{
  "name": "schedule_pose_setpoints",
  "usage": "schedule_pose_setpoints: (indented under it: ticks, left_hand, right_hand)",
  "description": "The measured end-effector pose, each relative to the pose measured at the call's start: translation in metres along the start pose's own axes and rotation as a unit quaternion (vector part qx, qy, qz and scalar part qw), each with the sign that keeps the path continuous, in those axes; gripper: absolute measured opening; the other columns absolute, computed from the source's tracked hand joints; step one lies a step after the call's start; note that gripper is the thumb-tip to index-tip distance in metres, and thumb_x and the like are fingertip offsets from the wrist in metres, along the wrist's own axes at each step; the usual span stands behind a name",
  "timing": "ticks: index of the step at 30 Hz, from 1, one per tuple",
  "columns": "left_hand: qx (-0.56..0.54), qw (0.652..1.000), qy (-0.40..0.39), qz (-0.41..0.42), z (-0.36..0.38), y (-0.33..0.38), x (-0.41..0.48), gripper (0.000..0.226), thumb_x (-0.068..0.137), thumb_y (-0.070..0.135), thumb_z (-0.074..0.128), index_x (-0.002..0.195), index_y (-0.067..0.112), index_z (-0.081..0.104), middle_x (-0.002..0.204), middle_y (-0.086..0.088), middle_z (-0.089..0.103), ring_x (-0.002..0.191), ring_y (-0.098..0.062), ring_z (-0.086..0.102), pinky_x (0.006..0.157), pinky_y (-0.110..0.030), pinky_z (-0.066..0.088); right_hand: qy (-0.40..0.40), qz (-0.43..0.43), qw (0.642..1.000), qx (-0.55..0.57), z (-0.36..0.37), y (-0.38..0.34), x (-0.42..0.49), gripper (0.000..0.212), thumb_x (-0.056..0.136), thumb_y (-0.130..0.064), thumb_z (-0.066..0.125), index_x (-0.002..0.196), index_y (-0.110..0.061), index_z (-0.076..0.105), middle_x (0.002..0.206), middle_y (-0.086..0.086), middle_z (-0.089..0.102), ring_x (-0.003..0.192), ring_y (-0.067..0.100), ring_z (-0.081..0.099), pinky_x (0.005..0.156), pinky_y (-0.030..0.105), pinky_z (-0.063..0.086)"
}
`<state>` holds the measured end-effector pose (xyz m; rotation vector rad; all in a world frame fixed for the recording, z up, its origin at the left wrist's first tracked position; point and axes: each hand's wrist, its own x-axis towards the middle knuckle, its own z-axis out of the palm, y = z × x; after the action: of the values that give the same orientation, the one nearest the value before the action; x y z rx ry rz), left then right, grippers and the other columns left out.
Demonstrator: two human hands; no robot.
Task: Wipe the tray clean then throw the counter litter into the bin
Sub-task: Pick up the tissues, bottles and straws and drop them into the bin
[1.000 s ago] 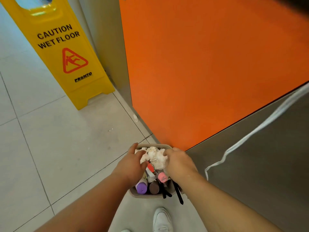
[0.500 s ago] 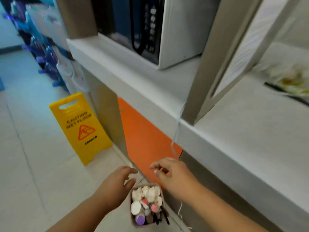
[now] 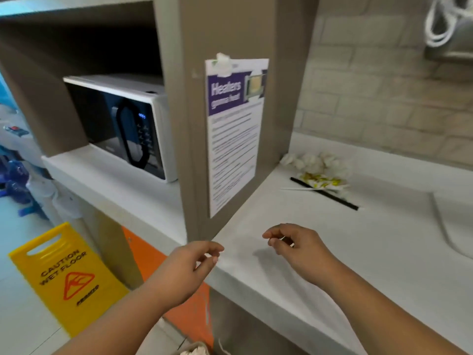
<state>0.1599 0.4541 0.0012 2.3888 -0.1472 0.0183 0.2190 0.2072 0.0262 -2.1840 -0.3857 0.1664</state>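
Litter lies at the back of the white counter [image 3: 358, 252]: crumpled white tissues [image 3: 312, 160], a yellow-printed wrapper [image 3: 322, 181], a black straw [image 3: 325, 193] and a thin white stick [image 3: 299, 188]. My left hand [image 3: 189, 267] hovers at the counter's front corner, fingers loosely curled, holding nothing. My right hand [image 3: 297, 247] floats over the counter's near part, also with nothing in it, well short of the litter. The bin's [image 3: 194, 349] rim, with white tissue inside, peeks in at the bottom edge below my left arm. No tray is in sight.
A microwave [image 3: 122, 124] sits in a shelf niche on the left. A grey partition with a taped notice [image 3: 234, 134] divides it from the counter. A sink basin [image 3: 455, 221] edges in at the right. A yellow wet-floor sign [image 3: 66, 275] stands on the floor.
My hands have come up from the bin on the floor to counter height, leaving the tissue in it. My view has lifted from the floor to the counter and its litter.
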Motion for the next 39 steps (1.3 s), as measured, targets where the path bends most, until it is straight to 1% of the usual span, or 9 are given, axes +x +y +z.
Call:
schedule_pose_setpoints:
  ticks: [9, 14, 21, 26, 28, 30, 34, 37, 39]
  left_hand:
    - [-0.048, 0.998, 0.022, -0.016, 0.055, 0.075, 0.097, 0.019, 0.095, 0.034, 0.05, 0.108, 0.045, 0.059, 0.106, 0.021, 0.062, 0.093, 0.001, 0.06, 0.083, -0.016, 0.047]
    - [-0.049, 0.998, 0.028, -0.031, 0.083, 0.097, 0.124, 0.019, 0.095, 0.034, 0.05, 0.101, 0.051, 0.056, 0.104, 0.021, 0.062, 0.092, 0.002, 0.06, 0.082, -0.016, 0.047]
    - [-0.006, 0.999, 0.016, -0.029, 0.103, 0.114, 0.151, 0.021, 0.096, 0.037, 0.048, 0.113, 0.042, 0.059, 0.102, 0.025, 0.059, 0.091, 0.007, 0.058, 0.073, -0.004, 0.041]
    - [-0.012, 0.999, 0.005, -0.04, 0.11, 0.116, 0.166, 0.02, 0.095, 0.037, 0.049, 0.112, 0.041, 0.06, 0.1, 0.026, 0.059, 0.09, 0.006, 0.058, 0.073, -0.003, 0.039]
    - [-0.007, 0.999, 0.002, -0.041, 0.113, 0.116, 0.17, 0.02, 0.095, 0.037, 0.049, 0.112, 0.041, 0.06, 0.1, 0.026, 0.059, 0.09, 0.006, 0.058, 0.074, -0.002, 0.039]
    - [-0.005, 0.999, 0.0, -0.042, 0.116, 0.115, 0.174, 0.02, 0.095, 0.037, 0.05, 0.111, 0.041, 0.06, 0.103, 0.022, 0.061, 0.091, 0.004, 0.059, 0.078, -0.004, 0.04]
    - [-0.022, 0.999, 0.014, -0.029, 0.12, 0.117, 0.181, 0.019, 0.095, 0.03, 0.052, 0.106, 0.043, 0.06, 0.104, 0.022, 0.063, 0.096, 0.007, 0.057, 0.085, -0.011, 0.043]
    - [-0.071, 0.995, 0.061, -0.023, 0.122, 0.128, 0.187, 0.023, 0.092, 0.025, 0.057, 0.105, 0.044, 0.057, 0.112, 0.023, 0.059, 0.105, 0.006, 0.053, 0.085, -0.012, 0.044]
    - [-0.127, 0.987, 0.096, -0.033, 0.123, 0.137, 0.192, 0.034, 0.089, 0.028, 0.063, 0.119, 0.04, 0.052, 0.123, 0.021, 0.05, 0.113, 0.001, 0.052, 0.084, -0.011, 0.043]
  right_hand:
    - [0.009, 0.019, 0.994, -0.112, -0.114, 0.061, 0.047, 0.014, 0.093, -0.023, 0.056, 0.096, -0.031, 0.068, 0.077, -0.02, 0.057, 0.073, 0.001, 0.057, 0.059, 0.006, 0.039]
    - [0.031, 0.011, 0.982, -0.188, -0.149, 0.101, 0.084, 0.019, 0.09, -0.023, 0.058, 0.107, -0.028, 0.065, 0.107, -0.008, 0.06, 0.084, 0.009, 0.056, 0.079, 0.02, 0.046]
    - [0.079, 0.021, 0.953, -0.291, -0.177, 0.141, 0.136, 0.046, 0.088, -0.022, 0.059, 0.133, -0.028, 0.049, 0.139, 0.001, 0.035, 0.124, 0.025, 0.04, 0.099, 0.032, 0.041]
    - [-0.02, 0.059, 0.943, -0.326, -0.179, 0.152, 0.16, 0.041, 0.092, -0.026, 0.053, 0.131, -0.037, 0.05, 0.153, 0.0, 0.021, 0.137, 0.026, 0.026, 0.109, 0.033, 0.032]
    - [-0.067, 0.054, 0.933, -0.348, -0.178, 0.154, 0.166, 0.041, 0.095, -0.025, 0.047, 0.135, -0.032, 0.048, 0.152, 0.0, 0.028, 0.137, 0.024, 0.029, 0.11, 0.03, 0.03]
    - [-0.05, 0.023, 0.945, -0.323, -0.178, 0.156, 0.167, 0.038, 0.096, -0.019, 0.045, 0.134, -0.025, 0.051, 0.147, 0.001, 0.035, 0.134, 0.021, 0.034, 0.107, 0.024, 0.027]
    - [0.092, -0.021, 0.98, -0.177, -0.181, 0.163, 0.162, 0.029, 0.091, -0.006, 0.052, 0.116, -0.013, 0.066, 0.14, 0.0, 0.045, 0.125, 0.017, 0.047, 0.097, 0.011, 0.026]
    - [0.174, -0.066, 0.979, -0.08, -0.184, 0.157, 0.151, 0.024, 0.088, -0.002, 0.055, 0.098, -0.014, 0.072, 0.118, -0.009, 0.053, 0.112, 0.011, 0.053, 0.092, 0.009, 0.032]
    - [0.182, -0.089, 0.979, -0.005, -0.185, 0.146, 0.139, 0.028, 0.086, 0.001, 0.057, 0.081, -0.022, 0.072, 0.106, -0.013, 0.055, 0.099, 0.001, 0.056, 0.084, 0.008, 0.038]
